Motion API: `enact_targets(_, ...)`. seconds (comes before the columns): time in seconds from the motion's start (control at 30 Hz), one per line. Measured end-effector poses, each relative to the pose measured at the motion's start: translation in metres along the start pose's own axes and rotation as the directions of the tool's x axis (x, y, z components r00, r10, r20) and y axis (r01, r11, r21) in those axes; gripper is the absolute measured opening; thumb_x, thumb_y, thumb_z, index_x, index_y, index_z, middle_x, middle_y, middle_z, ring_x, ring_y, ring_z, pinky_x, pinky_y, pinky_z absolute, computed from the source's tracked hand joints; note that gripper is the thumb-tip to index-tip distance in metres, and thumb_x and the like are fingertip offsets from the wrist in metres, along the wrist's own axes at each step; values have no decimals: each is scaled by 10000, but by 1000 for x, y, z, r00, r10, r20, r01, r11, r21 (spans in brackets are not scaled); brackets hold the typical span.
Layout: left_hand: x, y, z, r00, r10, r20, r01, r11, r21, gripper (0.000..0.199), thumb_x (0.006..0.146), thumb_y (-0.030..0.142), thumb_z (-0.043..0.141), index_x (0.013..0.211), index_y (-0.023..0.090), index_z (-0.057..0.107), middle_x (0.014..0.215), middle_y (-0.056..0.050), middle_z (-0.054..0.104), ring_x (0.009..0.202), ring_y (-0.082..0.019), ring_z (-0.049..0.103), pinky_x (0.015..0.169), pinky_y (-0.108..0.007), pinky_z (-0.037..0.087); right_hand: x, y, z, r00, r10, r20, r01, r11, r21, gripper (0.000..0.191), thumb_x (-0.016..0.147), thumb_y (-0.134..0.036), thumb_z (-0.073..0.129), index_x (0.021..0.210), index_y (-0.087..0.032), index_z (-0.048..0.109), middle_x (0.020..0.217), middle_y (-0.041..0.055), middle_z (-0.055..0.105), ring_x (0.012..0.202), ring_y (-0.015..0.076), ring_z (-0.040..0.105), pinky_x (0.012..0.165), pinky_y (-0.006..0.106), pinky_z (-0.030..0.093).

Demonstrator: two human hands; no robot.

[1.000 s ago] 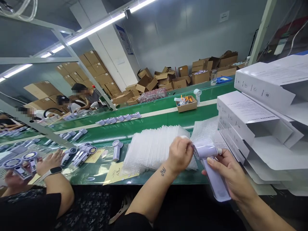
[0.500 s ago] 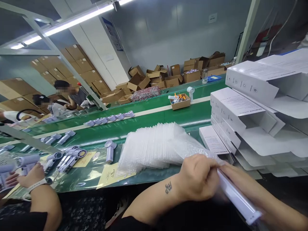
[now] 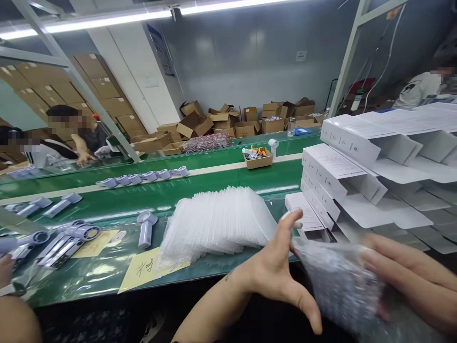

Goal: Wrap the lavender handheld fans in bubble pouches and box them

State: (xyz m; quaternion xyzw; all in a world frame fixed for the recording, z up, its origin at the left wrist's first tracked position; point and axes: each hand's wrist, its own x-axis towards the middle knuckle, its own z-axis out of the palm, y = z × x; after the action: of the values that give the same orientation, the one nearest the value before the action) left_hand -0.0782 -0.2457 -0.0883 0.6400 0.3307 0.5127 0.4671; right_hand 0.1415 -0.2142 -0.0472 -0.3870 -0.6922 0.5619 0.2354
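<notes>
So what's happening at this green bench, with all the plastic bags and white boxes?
A person at a green conveyor table has a clear bubble-wrap bag between both hands: the right hand grips it, and the left hand is spread open against its edge. The bag's contents are too blurred to tell. A fanned stack of clear bubble bags lies ahead, open white cardboard boxes are piled to the right, and pale purple handheld fans lie on the table.
</notes>
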Motion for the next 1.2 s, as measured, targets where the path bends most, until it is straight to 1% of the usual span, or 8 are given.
enact_targets(0.07, -2, -8, -7, 994, -107, -8, 107, 993, -44, 822, 448, 374, 876, 1157, 148, 526, 943, -69, 605, 873, -208, 578, 780, -322, 471, 17, -14, 10, 985, -64, 161, 67, 998, -15, 344, 894, -491, 419, 727, -214, 535, 633, 33, 616, 568, 169, 582, 572, 305, 489)
enact_targets(0.17, -7, -7, -30, 910, -224, -349, 167, 968, -188, 452, 559, 324, 817, 908, 138, 597, 741, -9, 614, 667, -143, 584, 617, -249, 469, 44, -13, 12, 952, -135, 276, 205, 949, -239, 263, 902, -434, 425, 898, -211, 564, 773, 42, 649, 681, 173, 606, 634, 308, 498)
enact_targets(0.3, -16, 21, -88, 485, -115, -867, -196, 952, -236, 287, 576, 268, 743, 779, 160, 573, 582, 70, 542, 430, -50, 472, 345, -142, 289, 84, 38, 24, 959, -187, 211, 272, 408, -872, 451, 677, -104, 652, 1109, -228, 623, 1330, 142, 497, 1141, 353, 505, 899, 516, 417)
enact_targets(0.37, -17, 36, -114, 373, -95, -923, -301, 928, -218, 274, 584, 278, 721, 774, 168, 556, 550, 89, 500, 369, -32, 405, 281, -148, 177, 107, 68, 38, 968, -99, 231, 240, 92, -966, 511, 518, 12, 705, 989, -185, 695, 1386, 167, 450, 1249, 469, 363, 962, 622, 308)
enact_targets(0.47, -17, 46, -131, 418, -113, -902, -315, 913, -260, 265, 590, 274, 719, 749, 163, 538, 544, 87, 485, 367, -33, 405, 263, -154, 167, 137, 86, 50, 944, -140, 298, 282, -125, -951, 229, 666, -25, 636, 845, -138, 724, 1159, 192, 622, 1202, 420, 439, 980, 574, 301)
enact_targets(0.67, -9, 31, -138, 460, -136, -877, -318, 897, -306, 256, 601, 262, 725, 758, 148, 558, 564, 75, 520, 381, -32, 433, 264, -151, 175, 159, 23, 32, 889, -356, 289, 261, -126, -957, 208, 821, -72, 458, 819, -133, 657, 852, 159, 664, 972, 310, 549, 843, 431, 377)
enact_targets(0.93, 44, 30, -127, 480, -36, -877, -456, 843, -284, 332, 668, 360, 719, 894, 148, 600, 711, 27, 601, 491, -44, 517, 353, -138, 303, 203, -4, 32, 892, -416, -174, 85, 533, -842, 603, 726, -101, 496, 1312, -117, 354, 978, 172, 651, 787, 289, 617, 626, 331, 395)
enact_targets(1.2, 80, 5, -118, 646, 224, -729, -83, 971, 225, 336, 733, 444, 652, 906, 165, 582, 744, 1, 586, 559, -96, 522, 460, -196, 428, 210, 38, 27, 847, -490, -209, 292, 754, -588, 377, 777, -155, 354, 1111, -221, 516, 1018, 51, 654, 941, 217, 608, 803, 350, 472)
